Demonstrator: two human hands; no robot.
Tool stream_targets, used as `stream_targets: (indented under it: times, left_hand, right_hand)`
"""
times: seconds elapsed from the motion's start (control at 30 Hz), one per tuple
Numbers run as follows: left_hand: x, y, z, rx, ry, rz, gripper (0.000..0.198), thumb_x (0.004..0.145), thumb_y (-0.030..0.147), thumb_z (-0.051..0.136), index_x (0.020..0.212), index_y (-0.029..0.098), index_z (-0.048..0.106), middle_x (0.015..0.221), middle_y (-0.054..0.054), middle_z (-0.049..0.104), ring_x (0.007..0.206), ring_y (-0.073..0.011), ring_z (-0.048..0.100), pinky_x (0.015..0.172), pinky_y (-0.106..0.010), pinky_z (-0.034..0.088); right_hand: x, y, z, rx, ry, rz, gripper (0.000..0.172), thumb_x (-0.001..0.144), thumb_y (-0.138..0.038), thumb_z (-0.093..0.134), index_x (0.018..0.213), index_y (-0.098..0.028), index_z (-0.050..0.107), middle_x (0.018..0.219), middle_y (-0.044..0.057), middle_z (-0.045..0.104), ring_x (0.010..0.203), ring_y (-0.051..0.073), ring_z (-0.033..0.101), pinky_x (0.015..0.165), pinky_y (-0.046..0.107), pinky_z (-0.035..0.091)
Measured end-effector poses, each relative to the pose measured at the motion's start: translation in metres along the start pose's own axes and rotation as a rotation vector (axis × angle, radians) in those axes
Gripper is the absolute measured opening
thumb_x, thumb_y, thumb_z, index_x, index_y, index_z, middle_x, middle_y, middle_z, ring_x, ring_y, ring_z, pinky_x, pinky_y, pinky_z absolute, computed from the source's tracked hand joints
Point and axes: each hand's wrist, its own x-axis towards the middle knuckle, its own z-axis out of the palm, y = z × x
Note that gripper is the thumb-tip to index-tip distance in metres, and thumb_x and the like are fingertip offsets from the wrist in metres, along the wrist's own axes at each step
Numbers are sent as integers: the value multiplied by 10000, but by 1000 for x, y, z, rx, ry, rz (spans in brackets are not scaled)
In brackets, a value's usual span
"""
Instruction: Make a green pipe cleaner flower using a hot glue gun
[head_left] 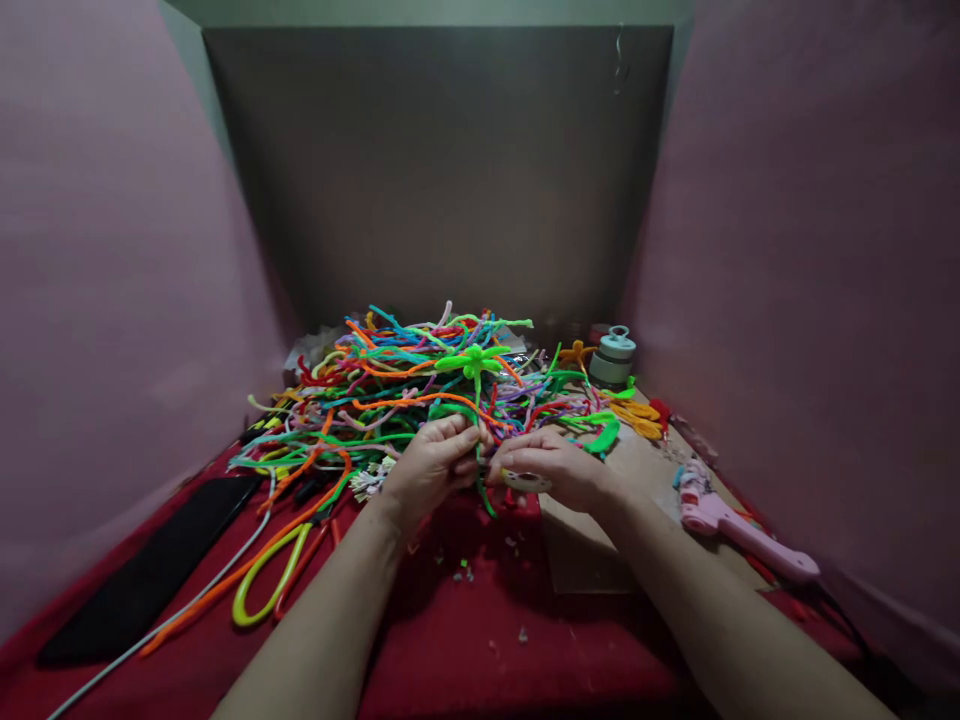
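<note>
My left hand (431, 465) and my right hand (551, 468) meet in the middle, fingers pinched together on the stem of a bright green pipe-cleaner flower (474, 362). The flower head stands above my fingers; the green stem hangs down below them. A small white roll-like object (525, 482) sits under the fingers of my right hand. Behind the hands lies a big heap of coloured pipe cleaners (390, 385).
A red cloth (480, 640) covers the table. A pink glue gun (739, 530) lies at right on a brown board (592, 550). A black flat object (150, 570), a white cable and a yellow-green loop (262, 580) lie at left. A small grey jar (615, 357) stands behind. Pink walls close both sides.
</note>
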Motion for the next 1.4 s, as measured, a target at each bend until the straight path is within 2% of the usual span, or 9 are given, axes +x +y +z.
stream_targets:
  times: [0.17, 0.47, 0.6, 0.73, 0.8, 0.93, 1.1, 1.23, 1.4]
  left_hand:
    - [8, -10, -9, 402, 134, -42, 288, 737, 380, 597, 612, 157, 465, 441, 78, 366, 361, -29, 283, 360, -158, 179]
    - [7, -19, -9, 572, 297, -108, 358, 737, 492, 517, 658, 143, 530, 456, 29, 491, 302, -65, 357, 312, -185, 234]
    - [-34, 3, -13, 662, 419, -83, 306, 734, 449, 547, 756, 146, 574, 612, -7, 584, 410, -88, 464, 380, -196, 313]
    - [-99, 30, -37, 1238, 597, 37, 244, 780, 395, 505, 839, 187, 618, 856, -46, 656, 815, -193, 596, 721, -275, 426]
    - [-126, 37, -51, 1495, 682, -100, 252, 805, 381, 453, 888, 193, 600, 911, -59, 650, 851, -216, 588, 754, -306, 407]
    - [-151, 34, -70, 1774, 625, -437, 237, 820, 364, 390, 848, 190, 549, 938, -99, 623, 852, -252, 587, 670, -323, 402]
    - [-146, 20, -73, 1824, 499, -536, 155, 800, 266, 395, 893, 203, 501, 963, -93, 610, 880, -231, 596, 680, -298, 393]
    - [-148, 26, -67, 1763, 454, -584, 173, 776, 203, 374, 903, 206, 491, 890, -84, 629, 817, -227, 612, 645, -288, 385]
    - [-172, 31, -60, 1492, 498, -469, 240, 759, 250, 427, 981, 236, 517, 844, -30, 646, 804, -209, 613, 695, -282, 410]
  right_hand:
    - [10, 13, 3, 20, 122, 103, 160, 681, -269, 559, 723, -131, 628, 587, 11, 608, 471, 90, 501, 423, 196, 331]
    - [18, 34, 3, -1, 93, 148, 192, 705, -315, 560, 774, -141, 601, 586, 6, 627, 422, 76, 517, 343, 162, 302]
    - [18, 32, 1, 36, 104, 149, 168, 689, -295, 566, 767, -148, 594, 591, 10, 638, 425, 87, 525, 343, 174, 307]
    - [16, 32, 2, 55, 94, 183, 164, 689, -306, 592, 752, -155, 589, 595, 15, 641, 431, 91, 528, 347, 184, 306]
    - [16, 32, 2, 53, 102, 192, 167, 696, -312, 599, 757, -157, 591, 594, 17, 639, 433, 95, 530, 346, 187, 305]
    - [15, 33, 3, 43, 121, 197, 176, 695, -324, 612, 746, -158, 585, 601, 22, 640, 445, 99, 531, 348, 188, 306]
    - [14, 33, 2, 48, 113, 204, 180, 692, -335, 620, 740, -164, 590, 602, 19, 638, 452, 101, 537, 348, 185, 302]
    - [14, 33, 2, 34, 109, 202, 190, 699, -346, 616, 732, -161, 587, 602, 21, 634, 449, 100, 533, 345, 184, 298]
    - [14, 34, 0, 35, 84, 186, 181, 699, -337, 621, 715, -160, 586, 632, 32, 640, 467, 101, 538, 353, 183, 311]
